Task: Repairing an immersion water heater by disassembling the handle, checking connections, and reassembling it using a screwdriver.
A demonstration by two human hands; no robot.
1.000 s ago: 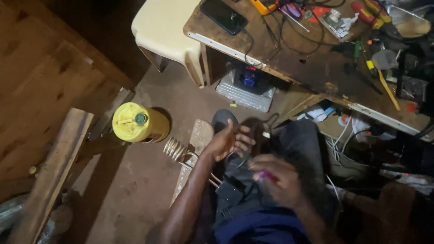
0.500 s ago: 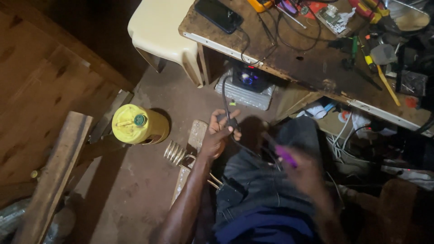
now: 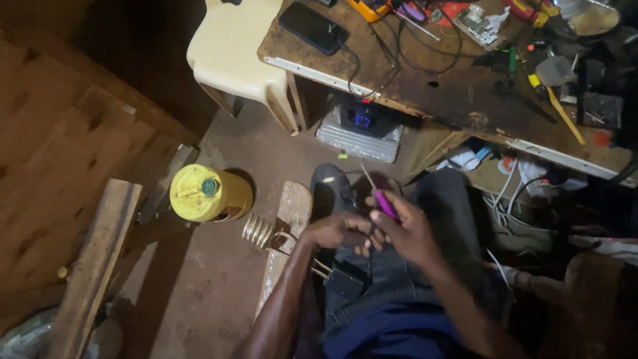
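- Head view: dark trousers (image 3: 372, 299) are seen nearest, at the bottom, on the person's lap.
- Just above the lap, the two hands are held close together, with the fingers touching.
- A purple tool (image 3: 385, 205) is gripped in the right hand (image 3: 412, 229); its handle is wrapped by the fingers, and a thin metal tip sticks up and to the left.
- The left hand (image 3: 339, 229) is curled shut beside it. Something small seems to be pinched there, but what it is cannot be told, because it is dark and blurred.
- A dark shoe (image 3: 330, 189) is seen just past the hands, on the floor (image 3: 219, 292).
- A metal spring (image 3: 258, 231) lies to the left of the hands, beside a flat piece of wood (image 3: 289, 219).
- A yellow jug (image 3: 207, 193) with a green cap stands farther left, near the spring.
- A long plank (image 3: 93, 266) lies at the far left, well apart from the hands.
- A grey box (image 3: 359, 133) with a blue light sits under the bench (image 3: 425, 86), past the shoe.
- White cables (image 3: 512, 199) are piled to the right, under the bench.
- A black phone (image 3: 312, 28), wires and many small tools are spread on top of the bench.
- A cream plastic chair (image 3: 232, 53) stands farthest away, just left of the bench.
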